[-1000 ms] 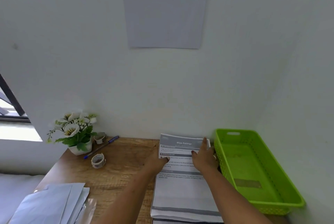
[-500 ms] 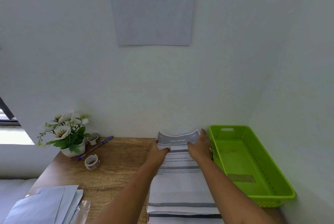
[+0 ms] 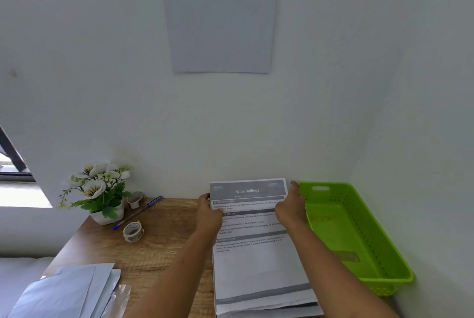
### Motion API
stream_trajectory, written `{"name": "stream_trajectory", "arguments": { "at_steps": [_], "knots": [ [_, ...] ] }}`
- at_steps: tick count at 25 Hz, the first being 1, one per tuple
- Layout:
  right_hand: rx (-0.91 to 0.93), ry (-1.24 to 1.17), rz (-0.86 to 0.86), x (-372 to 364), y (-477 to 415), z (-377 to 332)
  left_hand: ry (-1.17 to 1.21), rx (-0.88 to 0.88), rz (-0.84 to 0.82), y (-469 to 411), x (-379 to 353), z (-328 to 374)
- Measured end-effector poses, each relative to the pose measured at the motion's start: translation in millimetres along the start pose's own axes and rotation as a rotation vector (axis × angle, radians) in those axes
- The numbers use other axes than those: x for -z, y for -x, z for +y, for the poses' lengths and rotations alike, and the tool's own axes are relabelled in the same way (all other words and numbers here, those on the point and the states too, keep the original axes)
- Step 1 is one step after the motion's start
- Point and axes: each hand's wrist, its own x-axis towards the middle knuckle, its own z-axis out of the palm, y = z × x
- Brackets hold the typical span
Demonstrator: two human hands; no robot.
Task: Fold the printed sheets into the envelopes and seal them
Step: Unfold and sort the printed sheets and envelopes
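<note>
wall notice (image 3: 220,22): top chopped off, small print unreadable
envelopes (image 3: 64,292): run off the bottom edge
printed sheet (image 3: 256,261): body text too tiny

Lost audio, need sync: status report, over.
Left grip, right grip pinch far end of white printed sheet, raised off paper stack. Not yet folded. Green plastic basket close beside right grip.

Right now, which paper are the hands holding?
The top printed sheet headed Wipe Railings, gripped by the left hand and right hand; the wall sheet and envelopes are untouched.
</note>
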Motion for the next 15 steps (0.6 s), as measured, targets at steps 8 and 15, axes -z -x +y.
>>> {"name": "stream_trajectory", "arguments": {
  "at_steps": [8, 15],
  "knots": [
    [0.066, -0.37, -0.076, 23.9, 19.5, -15.4, 0.129, -0.069, 0.073, 8.6, 23.9, 12.7],
    [0.094, -0.492, -0.156, 29.0, 44.4, 6.2, 0.175, -0.002, -0.044, 30.6, 47.0, 8.6]
  ]
}}
